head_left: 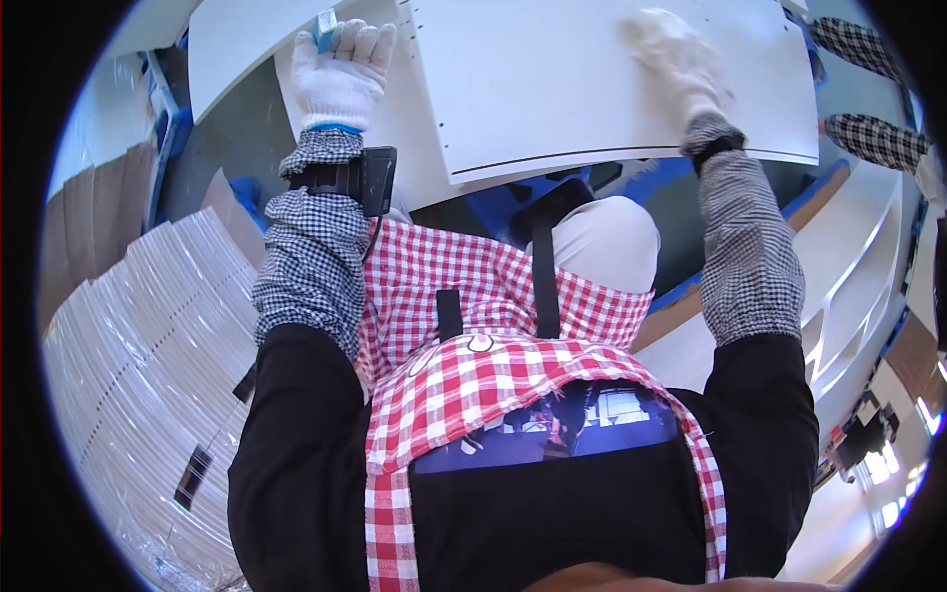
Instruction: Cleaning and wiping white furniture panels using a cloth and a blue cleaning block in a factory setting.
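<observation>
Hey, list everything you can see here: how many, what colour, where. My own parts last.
Drilled panel: one, white, top centre
Other panels: count unclear, white, upper left
Small block: one, light blue, in left hand
Wrapped boards: many, white, left
Sheets: several, brown, upper left
Structures: several, blue, below panel
Co-worker's sleeves: two, black-and-white checked, upper right
Apron: one, red-and-white checked, centre
Wrist device: one, black, left forearm
Left hand: one, white-gloved, upper left
Right hand: one, white-gloved, on panel
</observation>
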`<state>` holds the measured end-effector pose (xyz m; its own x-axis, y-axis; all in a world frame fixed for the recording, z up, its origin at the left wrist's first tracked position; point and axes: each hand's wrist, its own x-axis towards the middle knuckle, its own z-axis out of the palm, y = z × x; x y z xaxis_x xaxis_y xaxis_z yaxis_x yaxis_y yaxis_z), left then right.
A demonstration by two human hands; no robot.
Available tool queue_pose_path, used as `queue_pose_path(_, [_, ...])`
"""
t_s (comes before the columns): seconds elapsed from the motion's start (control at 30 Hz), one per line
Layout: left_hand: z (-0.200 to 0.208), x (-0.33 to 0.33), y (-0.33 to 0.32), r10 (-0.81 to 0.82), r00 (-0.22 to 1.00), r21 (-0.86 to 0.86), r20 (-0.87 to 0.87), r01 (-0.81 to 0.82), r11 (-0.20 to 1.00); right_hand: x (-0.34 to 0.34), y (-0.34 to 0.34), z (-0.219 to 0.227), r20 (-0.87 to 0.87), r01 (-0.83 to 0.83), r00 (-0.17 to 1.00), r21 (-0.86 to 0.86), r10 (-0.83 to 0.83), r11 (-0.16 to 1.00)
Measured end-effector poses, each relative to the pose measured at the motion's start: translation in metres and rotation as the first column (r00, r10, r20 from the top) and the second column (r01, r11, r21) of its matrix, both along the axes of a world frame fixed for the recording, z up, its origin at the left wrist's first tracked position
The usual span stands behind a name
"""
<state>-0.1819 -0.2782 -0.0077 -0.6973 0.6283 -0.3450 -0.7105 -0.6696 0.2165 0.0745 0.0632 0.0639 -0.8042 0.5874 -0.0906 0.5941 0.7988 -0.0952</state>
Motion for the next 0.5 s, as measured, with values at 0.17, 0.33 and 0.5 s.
queue_pose_path(0.17, [-0.018,-0.005,-0.003,-0.119,0.979,0.415,-0.165,0.179,0.892,-0.069,-0.111,-0.055,0.115,-0.317,0.946,0.115,0.305,0.941])
queue_pose_path(0.33, [-0.01,-0.001,-0.003,0.038,0.998,0.107,0.041,-0.042,0.993,-0.058,-0.202,-0.036,0.189,-0.76,0.594,-0.184,0.782,0.623])
queue_pose_path(0.5, [0.011,0.012,0.034,0.092,0.995,-0.092,0.041,-0.088,0.992,-0.015,-0.177,-0.042,-0.155,-0.9,0.426,-0.175,0.891,0.4])
